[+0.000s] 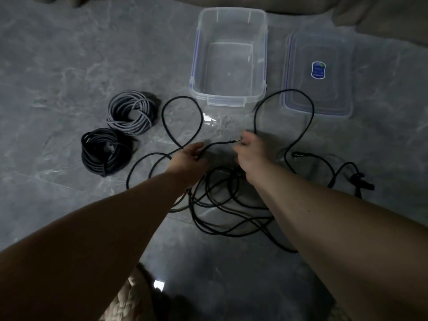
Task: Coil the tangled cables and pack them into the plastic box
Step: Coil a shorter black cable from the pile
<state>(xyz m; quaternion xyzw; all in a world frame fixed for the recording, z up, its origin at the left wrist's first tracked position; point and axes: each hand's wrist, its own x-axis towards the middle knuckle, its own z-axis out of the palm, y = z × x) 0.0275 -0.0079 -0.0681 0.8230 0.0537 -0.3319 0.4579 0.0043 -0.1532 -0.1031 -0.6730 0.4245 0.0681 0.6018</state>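
Grey floor [69,66]: tangled cable [222,200] sprawls before the plastic box [228,98]

The floor [69,66] looks like polished grey stone tile, marbled with pale veins and glossy enough to throw back a bright patch of light. The plastic box [228,98] is clear, smooth plastic with bluish trim along its rim, and its lid [298,89] is the same see-through plastic, carrying a shiny blue sticker [319,70]. The tangled cable [220,205] has a matt black rubbery skin. The grey coil [129,112] seems braided, faintly textured; the black coil [104,151] looks smooth and dull.
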